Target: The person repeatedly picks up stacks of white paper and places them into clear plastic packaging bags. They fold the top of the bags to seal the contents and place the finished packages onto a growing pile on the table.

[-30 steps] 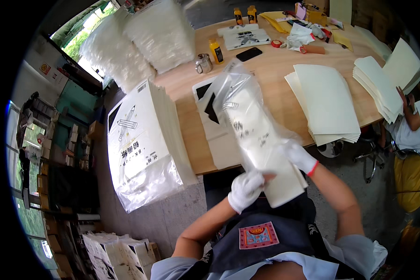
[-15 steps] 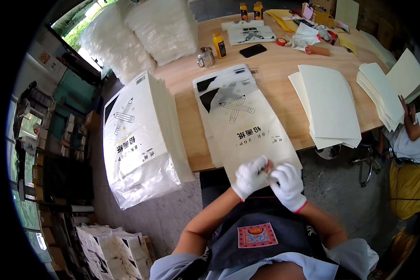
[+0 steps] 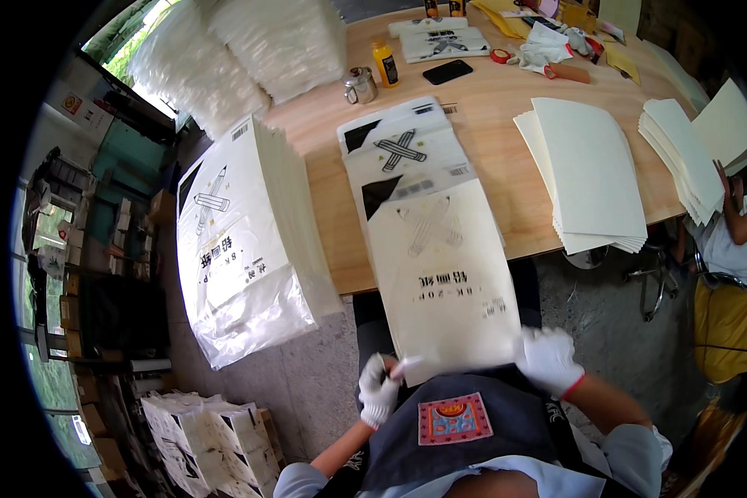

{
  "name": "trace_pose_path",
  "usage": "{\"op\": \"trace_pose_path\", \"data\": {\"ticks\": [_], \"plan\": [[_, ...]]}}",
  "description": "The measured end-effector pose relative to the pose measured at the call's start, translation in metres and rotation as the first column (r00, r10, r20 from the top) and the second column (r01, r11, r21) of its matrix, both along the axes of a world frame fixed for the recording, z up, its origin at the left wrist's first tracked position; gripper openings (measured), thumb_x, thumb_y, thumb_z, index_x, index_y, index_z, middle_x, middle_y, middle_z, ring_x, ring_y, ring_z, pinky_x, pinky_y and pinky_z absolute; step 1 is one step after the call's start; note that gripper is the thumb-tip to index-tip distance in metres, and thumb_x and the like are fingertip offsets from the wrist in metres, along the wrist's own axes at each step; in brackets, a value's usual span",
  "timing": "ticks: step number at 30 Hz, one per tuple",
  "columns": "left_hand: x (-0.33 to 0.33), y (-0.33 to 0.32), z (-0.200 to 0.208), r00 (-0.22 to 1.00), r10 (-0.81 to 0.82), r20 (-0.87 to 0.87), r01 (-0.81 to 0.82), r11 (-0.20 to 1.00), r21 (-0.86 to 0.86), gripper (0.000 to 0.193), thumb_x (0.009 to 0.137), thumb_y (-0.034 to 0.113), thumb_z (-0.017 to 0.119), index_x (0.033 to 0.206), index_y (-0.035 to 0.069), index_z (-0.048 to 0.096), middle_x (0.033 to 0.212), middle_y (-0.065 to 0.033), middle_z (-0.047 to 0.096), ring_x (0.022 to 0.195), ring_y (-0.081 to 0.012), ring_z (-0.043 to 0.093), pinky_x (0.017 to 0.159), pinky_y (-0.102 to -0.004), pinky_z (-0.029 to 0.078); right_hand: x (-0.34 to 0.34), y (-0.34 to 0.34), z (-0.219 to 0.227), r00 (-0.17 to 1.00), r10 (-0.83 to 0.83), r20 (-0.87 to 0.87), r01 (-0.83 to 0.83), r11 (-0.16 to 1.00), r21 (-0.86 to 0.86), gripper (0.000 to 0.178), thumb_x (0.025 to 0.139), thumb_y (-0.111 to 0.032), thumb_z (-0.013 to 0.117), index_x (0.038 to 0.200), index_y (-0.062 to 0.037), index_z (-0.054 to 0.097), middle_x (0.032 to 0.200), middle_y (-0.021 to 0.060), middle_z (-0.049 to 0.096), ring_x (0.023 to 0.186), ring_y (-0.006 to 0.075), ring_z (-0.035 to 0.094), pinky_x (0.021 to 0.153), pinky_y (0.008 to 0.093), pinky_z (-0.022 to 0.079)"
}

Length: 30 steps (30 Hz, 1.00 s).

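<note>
A clear printed plastic bag (image 3: 444, 274) with off-white paper sheets inside reaches over the table's front edge toward my apron. My left hand (image 3: 378, 390), in a white glove, pinches the bag's near left corner; some bare fingertip shows there. On the near right corner my gloved right hand (image 3: 549, 361) is closed, its fingertips partly hidden. Between the two hands the bag's near edge is blurred. Under its far end lie more flat plastic bags (image 3: 402, 153) with crossed pencils printed on them.
Left of the bag stands a tall stack of filled bags (image 3: 232, 199). Paper sheets (image 3: 593, 178) lie fanned on the right. Farther back are a metal cup (image 3: 359, 85), a yellow bottle (image 3: 385, 65) and a phone (image 3: 447, 72). Another person's arm (image 3: 737, 220) shows at the far right.
My hands have moved apart and toward my body, from close together to the bag's two near corners. The filled bag has slid nearer, uncovering more of the bags beneath.
</note>
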<state>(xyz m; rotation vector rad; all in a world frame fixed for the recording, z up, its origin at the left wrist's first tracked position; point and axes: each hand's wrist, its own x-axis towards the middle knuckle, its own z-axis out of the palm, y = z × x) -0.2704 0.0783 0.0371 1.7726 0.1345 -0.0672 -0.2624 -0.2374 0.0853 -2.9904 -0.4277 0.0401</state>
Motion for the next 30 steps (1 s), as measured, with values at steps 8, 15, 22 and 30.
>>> {"op": "trace_pose_path", "data": {"ticks": [8,15,22,30], "plan": [[0.021,0.005,0.016,0.779,-0.601,0.179,0.491,0.762,0.422,0.016,0.079,0.009,0.065,0.074,0.004,0.051,0.071,-0.0088,0.051,0.061,-0.0214,0.053,0.058,-0.032,0.044,-0.012,0.015,-0.02,0.938,0.301,0.172,-0.3,0.953,-0.033,0.011,0.07,-0.02,0.058,0.064,-0.012,0.054,0.05,0.0049,0.051,0.039,0.02,0.049,0.037,0.0379,0.038],[0.028,0.023,-0.041,0.97,-0.245,0.002,0.214,0.85,0.482,0.016,0.072,0.005,0.064,0.078,0.006,0.049,0.072,-0.0118,0.053,0.064,-0.0297,0.055,0.059,-0.0362,0.046,-0.005,-0.006,-0.034,0.987,0.074,-0.144,-0.086,0.994,-0.074,0.019,0.077,-0.021,0.054,0.064,-0.008,0.059,0.053,0.0104,0.057,0.044,0.0272,0.058,0.042,0.0423,0.045],[0.049,0.018,-0.08,0.953,0.231,-0.195,-0.279,0.921,-0.271,0.029,0.09,0.03,0.062,0.102,0.006,0.052,0.088,-0.0039,0.06,0.078,-0.0118,0.056,0.066,-0.028,0.048,0.026,-0.031,-0.052,0.852,-0.156,-0.499,0.519,0.374,0.769,0.04,0.092,-0.035,0.047,0.084,-0.0001,0.065,0.068,0.0111,0.066,0.055,0.0176,0.062,0.049,0.0318,0.047],[0.089,0.006,-0.033,0.97,-0.23,-0.078,0.221,0.969,-0.111,0.022,0.09,0.01,0.059,0.108,0.001,0.051,0.093,-0.0062,0.06,0.082,-0.0116,0.059,0.066,-0.028,0.048,0.048,-0.015,-0.113,0.648,0.083,-0.757,0.736,0.188,0.651,0.027,0.094,-0.019,0.052,0.114,-0.0014,0.057,0.1,0.0086,0.064,0.085,0.0175,0.062,0.077,0.0296,0.051]]}}
